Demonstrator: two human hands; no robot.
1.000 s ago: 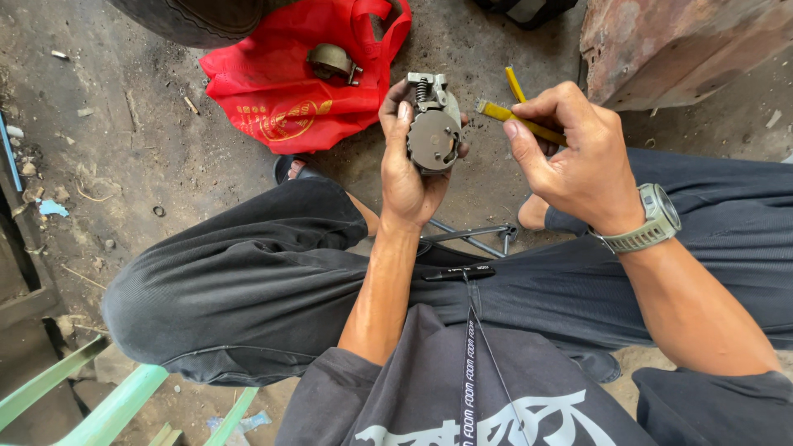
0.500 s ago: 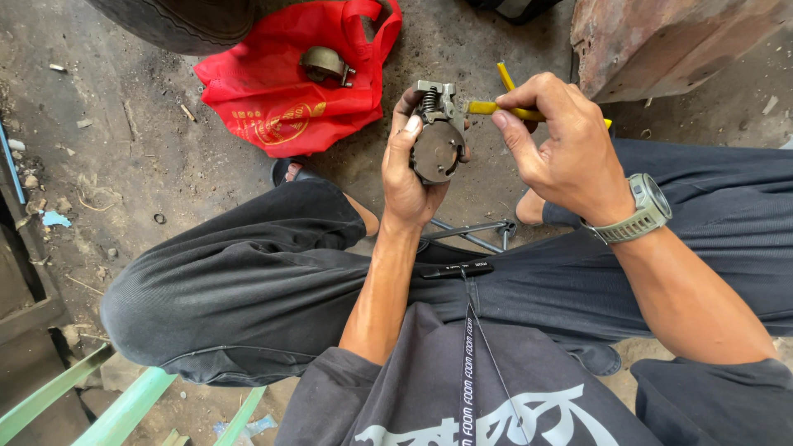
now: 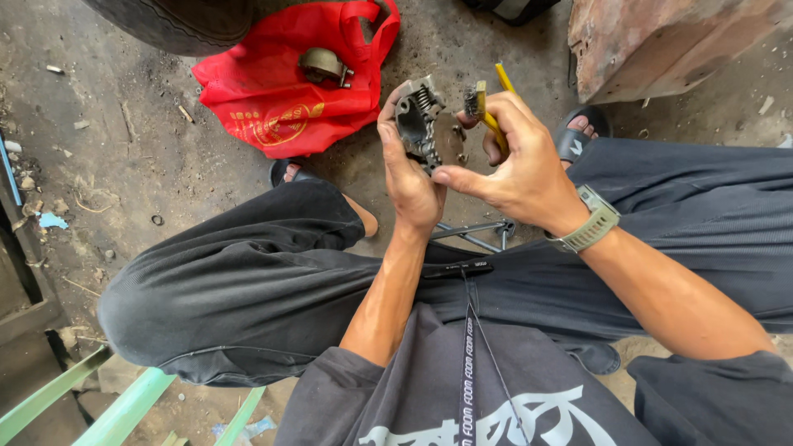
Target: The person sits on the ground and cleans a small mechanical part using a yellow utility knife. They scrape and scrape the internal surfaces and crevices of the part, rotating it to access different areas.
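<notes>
My left hand (image 3: 409,177) grips a grimy grey metal engine part (image 3: 425,124) with a spring at its top, held up in front of me over my knees. My right hand (image 3: 516,169) holds a yellow-handled brush (image 3: 486,103), whose bristle end lies against the upper right of the part; the right thumb also touches the part's lower edge. A green watch sits on my right wrist.
A red bag (image 3: 289,83) lies on the dirty concrete floor with a round metal piece (image 3: 324,64) on it. A tyre (image 3: 178,21) is at the top left, a rusty metal box (image 3: 669,41) at the top right. A metal cross wrench (image 3: 475,231) lies between my legs. Green bars (image 3: 116,405) are at bottom left.
The left hand has turned the metal part so its side faces me. The right hand has come closer and brought the brush head onto the part.
</notes>
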